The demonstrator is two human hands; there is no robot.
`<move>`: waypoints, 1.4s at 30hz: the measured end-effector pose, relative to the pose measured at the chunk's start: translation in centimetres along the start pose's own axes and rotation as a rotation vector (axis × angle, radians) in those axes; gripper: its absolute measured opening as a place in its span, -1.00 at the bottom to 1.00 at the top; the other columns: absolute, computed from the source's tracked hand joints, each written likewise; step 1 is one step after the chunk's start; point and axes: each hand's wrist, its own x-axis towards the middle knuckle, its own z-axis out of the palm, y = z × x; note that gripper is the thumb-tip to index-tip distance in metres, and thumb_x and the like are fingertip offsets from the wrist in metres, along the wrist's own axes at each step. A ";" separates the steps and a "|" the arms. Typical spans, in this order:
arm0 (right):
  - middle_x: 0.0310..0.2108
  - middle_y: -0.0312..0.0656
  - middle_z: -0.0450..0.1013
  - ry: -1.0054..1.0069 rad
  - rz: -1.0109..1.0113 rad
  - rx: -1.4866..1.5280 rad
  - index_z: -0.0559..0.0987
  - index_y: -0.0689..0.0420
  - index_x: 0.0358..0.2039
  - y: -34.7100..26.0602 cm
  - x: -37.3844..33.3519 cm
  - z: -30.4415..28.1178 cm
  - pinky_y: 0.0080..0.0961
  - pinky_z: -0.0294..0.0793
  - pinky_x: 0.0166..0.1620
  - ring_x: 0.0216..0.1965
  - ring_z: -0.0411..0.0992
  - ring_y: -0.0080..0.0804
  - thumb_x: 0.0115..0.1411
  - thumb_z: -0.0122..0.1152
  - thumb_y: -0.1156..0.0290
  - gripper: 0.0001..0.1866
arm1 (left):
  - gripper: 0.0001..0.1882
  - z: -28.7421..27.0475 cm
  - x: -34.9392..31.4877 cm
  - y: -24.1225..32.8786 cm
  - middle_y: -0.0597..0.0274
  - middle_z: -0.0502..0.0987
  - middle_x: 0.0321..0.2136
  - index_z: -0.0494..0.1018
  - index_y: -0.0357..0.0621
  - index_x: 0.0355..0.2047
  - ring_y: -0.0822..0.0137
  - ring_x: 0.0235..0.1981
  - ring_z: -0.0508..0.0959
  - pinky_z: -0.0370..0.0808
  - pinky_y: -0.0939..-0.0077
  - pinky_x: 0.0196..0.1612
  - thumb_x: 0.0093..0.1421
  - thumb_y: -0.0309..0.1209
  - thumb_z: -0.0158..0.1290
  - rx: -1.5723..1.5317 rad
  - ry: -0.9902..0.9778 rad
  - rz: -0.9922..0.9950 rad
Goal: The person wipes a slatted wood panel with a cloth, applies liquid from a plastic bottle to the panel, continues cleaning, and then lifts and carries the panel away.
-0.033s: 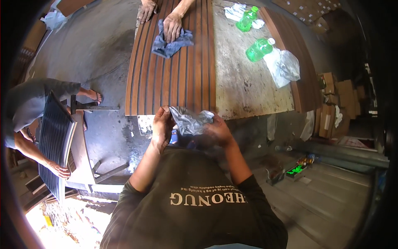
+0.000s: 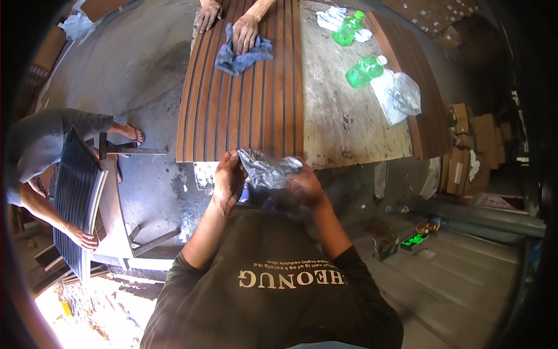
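Note:
A crumpled grey rag point(image 2: 268, 170) stretches between my two hands, close in front of my body at the near end of the slatted panel. My left hand point(image 2: 229, 179) pinches its left edge, and my right hand point(image 2: 306, 182) grips its right edge. The brown wood slatted panel point(image 2: 200, 125), with dark grooves running away from me, lies on the worktable point(image 2: 349, 136). At its far part a co-worker's hand point(image 2: 246, 34) presses a blue-grey cloth point(image 2: 244, 60) onto the slats. That person's other hand point(image 2: 207, 17) rests near the panel's left edge.
Two green bottles point(image 2: 365, 71) point(image 2: 350, 29) and a crumpled whitish bag point(image 2: 401, 96) sit right of the panel. Another brown panel point(image 2: 430, 116) lies along the right edge. At left, another person holds a dark ribbed panel point(image 2: 75, 203). Cardboard boxes point(image 2: 485, 136) stand at right.
The co-worker's hand and the blue-grey cloth have shifted slightly farther away along the slats. My hands keep nearly the same position on the rag.

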 end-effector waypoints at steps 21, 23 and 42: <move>-0.30 -0.30 0.41 0.463 -0.531 -0.026 0.40 0.09 -0.16 -8.1 9.5 3.4 -0.58 0.37 -0.38 -0.42 0.37 -0.55 0.23 0.11 0.28 -0.77 | -0.81 -1.0 4.3 11.1 0.20 0.50 -0.37 0.36 -0.25 -0.22 0.38 -0.45 0.50 0.51 0.51 -0.34 0.30 -0.41 -0.20 -0.116 0.050 0.179; -0.33 -0.30 0.40 0.612 -0.559 -0.288 0.42 0.10 -0.17 -8.8 11.5 4.0 -0.57 0.34 -0.31 -0.41 0.33 -0.57 0.26 0.09 0.22 -0.75 | -0.85 -0.2 5.1 11.8 0.24 0.48 -0.43 0.34 -0.21 -0.23 0.45 -0.52 0.46 0.47 0.59 -0.45 0.31 -0.42 -0.19 -0.118 0.111 0.209; -0.09 -0.35 0.46 0.145 -0.618 -2.014 0.57 -0.08 -0.25 -7.2 16.0 -0.4 0.16 -0.16 0.27 0.14 0.25 -0.30 -0.07 0.38 0.20 -0.67 | -0.78 0.8 12.7 4.6 0.11 0.50 -0.35 0.46 -0.14 -0.27 0.07 -0.23 0.48 0.39 0.27 -0.13 0.07 -0.35 0.08 1.797 0.185 0.925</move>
